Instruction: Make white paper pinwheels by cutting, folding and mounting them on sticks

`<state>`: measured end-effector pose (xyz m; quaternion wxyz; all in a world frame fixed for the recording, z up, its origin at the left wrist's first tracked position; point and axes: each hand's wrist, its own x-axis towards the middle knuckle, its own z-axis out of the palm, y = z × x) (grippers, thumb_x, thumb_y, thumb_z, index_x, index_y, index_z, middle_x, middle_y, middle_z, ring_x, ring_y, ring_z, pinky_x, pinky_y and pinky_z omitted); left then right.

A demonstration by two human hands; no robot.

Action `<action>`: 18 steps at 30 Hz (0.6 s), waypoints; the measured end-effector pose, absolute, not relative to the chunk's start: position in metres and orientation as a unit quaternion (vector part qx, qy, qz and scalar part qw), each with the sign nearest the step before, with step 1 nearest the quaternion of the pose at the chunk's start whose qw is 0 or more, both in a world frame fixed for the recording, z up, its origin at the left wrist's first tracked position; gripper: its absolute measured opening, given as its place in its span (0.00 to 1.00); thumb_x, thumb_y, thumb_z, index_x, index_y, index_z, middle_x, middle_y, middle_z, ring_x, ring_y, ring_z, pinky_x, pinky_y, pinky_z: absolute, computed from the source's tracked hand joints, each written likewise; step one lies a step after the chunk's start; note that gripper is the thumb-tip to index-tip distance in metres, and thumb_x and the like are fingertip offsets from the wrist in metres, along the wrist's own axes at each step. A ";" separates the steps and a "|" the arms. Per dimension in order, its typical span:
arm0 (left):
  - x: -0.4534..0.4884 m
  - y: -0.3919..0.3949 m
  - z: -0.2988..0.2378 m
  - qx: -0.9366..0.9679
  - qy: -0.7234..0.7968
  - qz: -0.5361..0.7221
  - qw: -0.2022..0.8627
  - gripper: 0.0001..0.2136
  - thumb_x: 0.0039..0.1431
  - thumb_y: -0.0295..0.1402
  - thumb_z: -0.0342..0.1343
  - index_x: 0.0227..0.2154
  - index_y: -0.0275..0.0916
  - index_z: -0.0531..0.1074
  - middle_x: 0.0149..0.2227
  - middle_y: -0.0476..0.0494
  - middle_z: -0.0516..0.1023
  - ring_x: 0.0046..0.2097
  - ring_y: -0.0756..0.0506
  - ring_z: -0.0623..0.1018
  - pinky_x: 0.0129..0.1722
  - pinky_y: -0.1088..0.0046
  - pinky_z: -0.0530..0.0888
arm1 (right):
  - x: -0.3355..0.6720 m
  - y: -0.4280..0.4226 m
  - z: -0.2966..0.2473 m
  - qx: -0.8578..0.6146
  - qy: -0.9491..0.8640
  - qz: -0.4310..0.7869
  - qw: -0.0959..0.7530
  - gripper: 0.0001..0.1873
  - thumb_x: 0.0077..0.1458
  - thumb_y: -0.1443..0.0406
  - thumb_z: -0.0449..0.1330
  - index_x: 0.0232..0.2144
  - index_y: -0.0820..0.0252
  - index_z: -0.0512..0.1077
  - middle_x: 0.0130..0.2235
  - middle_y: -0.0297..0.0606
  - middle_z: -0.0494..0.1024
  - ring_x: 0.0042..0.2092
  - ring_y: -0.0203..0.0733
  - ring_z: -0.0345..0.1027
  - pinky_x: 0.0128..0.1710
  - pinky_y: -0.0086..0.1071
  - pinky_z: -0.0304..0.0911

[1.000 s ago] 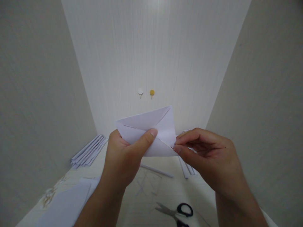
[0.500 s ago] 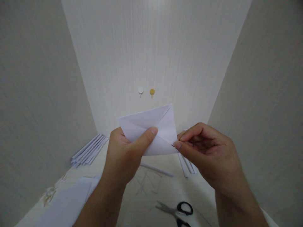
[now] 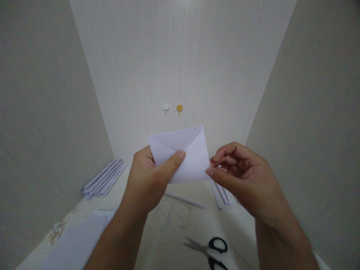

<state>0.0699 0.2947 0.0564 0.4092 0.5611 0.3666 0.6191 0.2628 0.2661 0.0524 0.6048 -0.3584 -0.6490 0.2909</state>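
Observation:
A folded sheet of white paper point(image 3: 194, 150) with diagonal creases is held up in the air in front of the back wall. My left hand point(image 3: 149, 183) grips its left half, thumb pressed across the front. My right hand point(image 3: 244, 176) pinches the paper's lower right corner between thumb and forefinger, its other fingers curled.
Black-handled scissors point(image 3: 209, 249) lie on the pale table point(image 3: 180, 228) below my hands. Bundles of rolled white paper sticks lie at the left point(image 3: 104, 180) and under my right hand point(image 3: 221, 195); a single stick point(image 3: 185, 200) lies between. Flat white sheets point(image 3: 78, 243) rest at lower left. Walls close in on three sides.
My left hand has slid a little to the right along the paper, and the paper sits slightly more upright. The right hand keeps its pinch on the corner.

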 end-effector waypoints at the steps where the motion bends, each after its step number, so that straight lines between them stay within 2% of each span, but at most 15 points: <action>1: 0.070 0.295 0.057 0.563 0.371 0.617 0.407 0.13 0.48 0.39 0.71 0.34 0.35 0.82 0.35 0.41 0.87 0.35 0.40 0.84 0.31 0.72 0.79 | 0.263 0.266 0.053 -0.359 -0.651 0.289 0.603 0.10 0.51 0.71 0.70 0.32 0.56 0.72 0.33 0.31 0.77 0.31 0.33 0.71 0.27 0.24 0.65; 8: 0.069 0.296 0.055 0.570 0.367 0.618 0.398 0.10 0.50 0.37 0.70 0.33 0.37 0.82 0.31 0.44 0.85 0.31 0.44 0.81 0.27 0.74 0.76 | 0.266 0.267 0.053 -0.371 -0.662 0.305 0.576 0.11 0.52 0.69 0.71 0.35 0.56 0.73 0.32 0.31 0.78 0.33 0.35 0.73 0.30 0.25 0.67; 13: 0.066 0.296 0.051 0.638 0.376 0.484 0.466 0.08 0.50 0.36 0.70 0.30 0.37 0.83 0.27 0.45 0.82 0.26 0.47 0.78 0.23 0.75 0.72 | 0.273 0.269 0.052 -0.349 -0.648 0.260 0.625 0.18 0.54 0.66 0.73 0.46 0.52 0.75 0.41 0.35 0.82 0.41 0.40 0.76 0.39 0.31 0.72; 15: 0.065 0.297 0.050 0.648 0.370 0.455 0.485 0.07 0.50 0.35 0.69 0.29 0.37 0.82 0.26 0.45 0.82 0.25 0.47 0.77 0.22 0.76 0.72 | 0.274 0.268 0.051 -0.352 -0.661 0.244 0.616 0.14 0.55 0.67 0.71 0.44 0.51 0.77 0.38 0.34 0.82 0.39 0.39 0.76 0.37 0.30 0.72; 18: 0.063 0.300 0.049 0.644 0.358 0.483 0.473 0.08 0.48 0.34 0.71 0.30 0.37 0.82 0.26 0.46 0.81 0.26 0.48 0.77 0.22 0.77 0.72 | 0.272 0.268 0.050 -0.362 -0.666 0.227 0.611 0.07 0.55 0.69 0.70 0.37 0.52 0.80 0.35 0.33 0.81 0.35 0.36 0.75 0.32 0.27 0.69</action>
